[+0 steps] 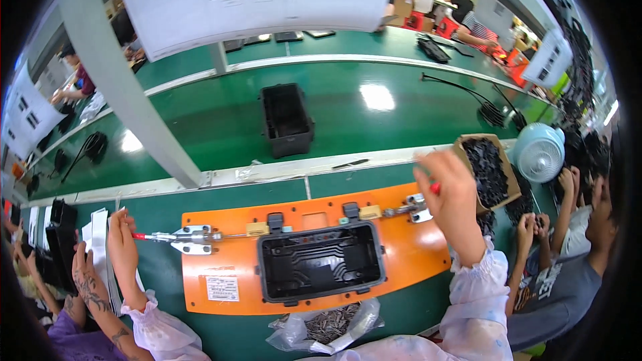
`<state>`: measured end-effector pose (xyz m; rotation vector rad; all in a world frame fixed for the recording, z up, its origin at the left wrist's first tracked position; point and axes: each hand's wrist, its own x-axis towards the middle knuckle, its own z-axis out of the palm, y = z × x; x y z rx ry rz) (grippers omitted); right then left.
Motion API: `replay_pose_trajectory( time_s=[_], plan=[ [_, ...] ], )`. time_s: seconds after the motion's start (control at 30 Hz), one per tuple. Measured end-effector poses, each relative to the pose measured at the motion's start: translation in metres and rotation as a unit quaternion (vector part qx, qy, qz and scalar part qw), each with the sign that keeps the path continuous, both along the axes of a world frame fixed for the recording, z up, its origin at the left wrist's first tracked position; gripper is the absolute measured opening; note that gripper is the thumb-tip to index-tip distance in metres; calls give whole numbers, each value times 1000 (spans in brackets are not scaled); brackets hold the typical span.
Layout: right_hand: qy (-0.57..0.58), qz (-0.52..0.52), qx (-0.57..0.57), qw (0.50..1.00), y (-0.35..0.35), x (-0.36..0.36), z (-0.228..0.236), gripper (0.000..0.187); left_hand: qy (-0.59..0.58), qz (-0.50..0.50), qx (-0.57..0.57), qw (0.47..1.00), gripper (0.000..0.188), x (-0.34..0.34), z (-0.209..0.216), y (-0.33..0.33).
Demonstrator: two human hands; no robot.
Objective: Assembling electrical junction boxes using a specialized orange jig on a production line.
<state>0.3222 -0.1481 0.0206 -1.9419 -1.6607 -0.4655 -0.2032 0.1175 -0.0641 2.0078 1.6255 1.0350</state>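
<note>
An orange fixture plate [421,244] lies before me with a black plastic housing [321,264] set in its middle, open side up. Toggle clamps with metal rods point at the housing from both sides. My left hand [124,261] is upright, fingers stretched, its inner side against the red end of the left toggle clamp [190,237]. On the other side, my right hand [451,194] arches over the red-tipped handle of the right toggle clamp [416,207]; its fingers are bent and slightly blurred.
A plastic bag of screws [331,324] lies at the plate's near edge. At right stand a cardboard box of black parts [487,170] and a light-blue fan [538,152]. Another black housing [286,120] sits on the green bench beyond the rail. Co-workers are on both sides.
</note>
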Motion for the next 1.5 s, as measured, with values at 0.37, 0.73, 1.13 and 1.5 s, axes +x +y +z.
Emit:
replay_pose_trajectory(
  time_s=[0.37, 0.73, 1.13, 1.5],
  plan=[
    [296, -268, 28, 916, -77, 122, -80, 50, 83, -49, 234, 967, 28, 126, 53, -50],
    [19, 360, -102, 927, -40, -121, -26, 50, 414, -418, 196, 784, 55, 375, 24, 30],
    [-34, 309, 0, 950, -42, -128, 3, 33, 187, -422, 254, 850, 10, 295, 78, 3],
    [88, 93, 42, 991, 42, 32, 40, 16, 145, -362, 256, 884, 10, 174, 128, -86]
  ],
)
